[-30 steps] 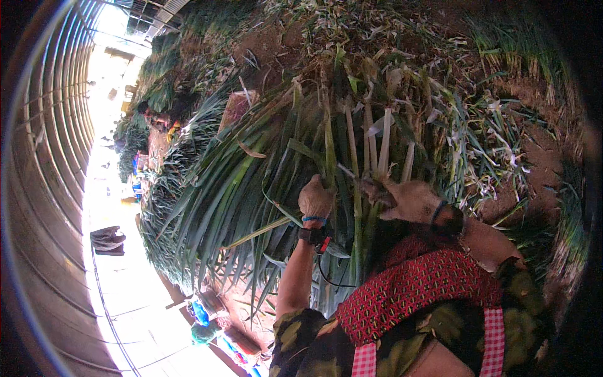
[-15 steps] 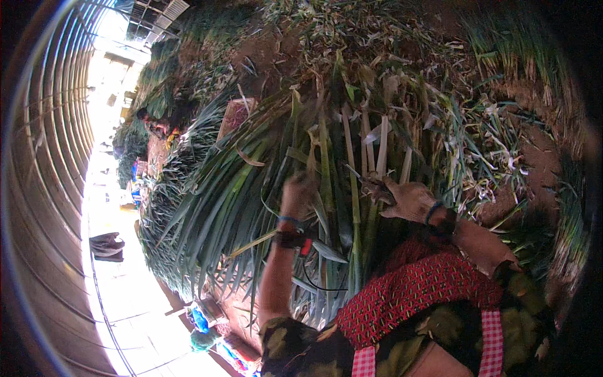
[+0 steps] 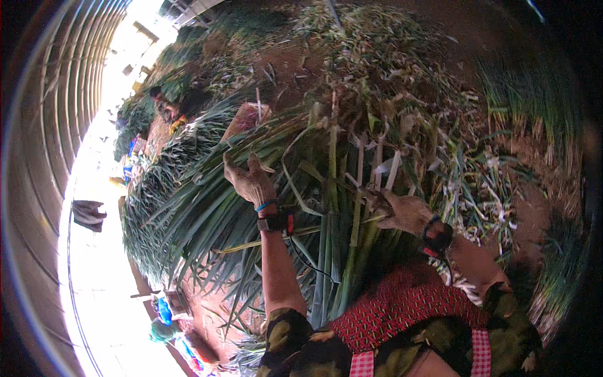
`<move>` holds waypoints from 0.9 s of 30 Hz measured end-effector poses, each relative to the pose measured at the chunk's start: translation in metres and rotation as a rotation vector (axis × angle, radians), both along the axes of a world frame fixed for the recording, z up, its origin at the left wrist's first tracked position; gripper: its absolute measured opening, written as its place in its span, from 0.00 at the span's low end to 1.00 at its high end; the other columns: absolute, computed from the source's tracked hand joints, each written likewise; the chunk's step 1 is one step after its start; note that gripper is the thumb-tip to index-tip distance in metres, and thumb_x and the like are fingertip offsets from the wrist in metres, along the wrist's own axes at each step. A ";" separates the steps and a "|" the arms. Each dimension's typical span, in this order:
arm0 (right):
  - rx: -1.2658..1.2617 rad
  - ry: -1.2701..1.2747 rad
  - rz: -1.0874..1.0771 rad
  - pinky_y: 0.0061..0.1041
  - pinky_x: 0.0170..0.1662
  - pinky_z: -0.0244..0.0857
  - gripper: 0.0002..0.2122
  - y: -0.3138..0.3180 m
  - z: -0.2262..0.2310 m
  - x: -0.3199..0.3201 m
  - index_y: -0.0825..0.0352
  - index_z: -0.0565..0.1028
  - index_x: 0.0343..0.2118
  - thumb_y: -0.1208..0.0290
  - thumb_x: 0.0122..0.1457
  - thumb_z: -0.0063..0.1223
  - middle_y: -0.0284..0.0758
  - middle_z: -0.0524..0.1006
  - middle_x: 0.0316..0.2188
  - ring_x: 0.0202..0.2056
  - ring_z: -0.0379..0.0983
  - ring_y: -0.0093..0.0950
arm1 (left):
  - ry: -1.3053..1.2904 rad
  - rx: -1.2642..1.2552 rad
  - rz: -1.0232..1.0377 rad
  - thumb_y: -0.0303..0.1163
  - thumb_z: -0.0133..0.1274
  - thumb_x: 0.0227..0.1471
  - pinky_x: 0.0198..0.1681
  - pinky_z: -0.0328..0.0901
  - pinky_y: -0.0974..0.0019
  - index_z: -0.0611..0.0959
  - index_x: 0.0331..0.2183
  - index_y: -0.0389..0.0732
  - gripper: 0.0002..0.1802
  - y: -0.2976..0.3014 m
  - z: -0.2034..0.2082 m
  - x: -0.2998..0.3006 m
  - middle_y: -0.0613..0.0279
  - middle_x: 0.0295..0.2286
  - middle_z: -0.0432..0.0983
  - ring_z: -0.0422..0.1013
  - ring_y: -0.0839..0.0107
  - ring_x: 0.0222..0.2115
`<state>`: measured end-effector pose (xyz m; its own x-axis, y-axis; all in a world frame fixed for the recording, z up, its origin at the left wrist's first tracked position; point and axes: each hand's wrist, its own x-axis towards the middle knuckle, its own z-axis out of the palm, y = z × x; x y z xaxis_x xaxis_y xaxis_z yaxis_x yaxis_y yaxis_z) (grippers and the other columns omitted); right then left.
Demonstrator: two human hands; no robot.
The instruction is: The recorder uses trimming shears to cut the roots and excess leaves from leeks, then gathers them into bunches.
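A large heap of leeks [image 3: 207, 182], with long green leaves and pale stems, spreads in front of me. My left hand [image 3: 252, 181], in a light glove, is over the leaves with thumb and fingers apart, holding nothing. To its right, my gloved right hand [image 3: 402, 210] is closed around what looks like a small knife [image 3: 353, 180], its thin tip pointing up and left. The handle is hidden by the fingers. Beside that hand lie several pale leek stems [image 3: 378, 164]. A yellowish leaf [image 3: 251, 244] stretches from below my left wrist toward my right hand.
Stripped leaves and peelings [image 3: 483, 179] litter the brown ground on the right and far side. Bundles of thin green onions [image 3: 534, 100] stand at far right. A wooden crate [image 3: 245, 122] sits behind the heap. Another person [image 3: 164, 108] is at far left.
My left hand has moved left and up, away from the stems, and its fingers now spread apart. My right hand keeps hold of the knife and has barely moved. The view has shifted slightly.
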<state>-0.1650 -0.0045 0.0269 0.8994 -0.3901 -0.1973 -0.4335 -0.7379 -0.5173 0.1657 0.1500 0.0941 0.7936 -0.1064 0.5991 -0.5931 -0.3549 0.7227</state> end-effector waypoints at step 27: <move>-0.050 0.056 0.044 0.42 0.56 0.63 0.36 -0.071 -0.063 0.030 0.64 0.57 0.65 0.57 0.55 0.58 0.48 0.67 0.57 0.58 0.64 0.44 | 0.356 0.909 -0.444 0.32 0.46 0.51 0.34 0.72 0.55 0.75 0.45 0.32 0.20 0.010 -0.116 -0.144 0.49 0.30 0.80 0.78 0.53 0.32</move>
<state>-0.1345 -0.0752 -0.0358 0.9041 -0.3609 -0.2288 -0.4271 -0.7810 -0.4556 0.0216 0.1596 -0.0221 0.6872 -0.7183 -0.1085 -0.6091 -0.6511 0.4528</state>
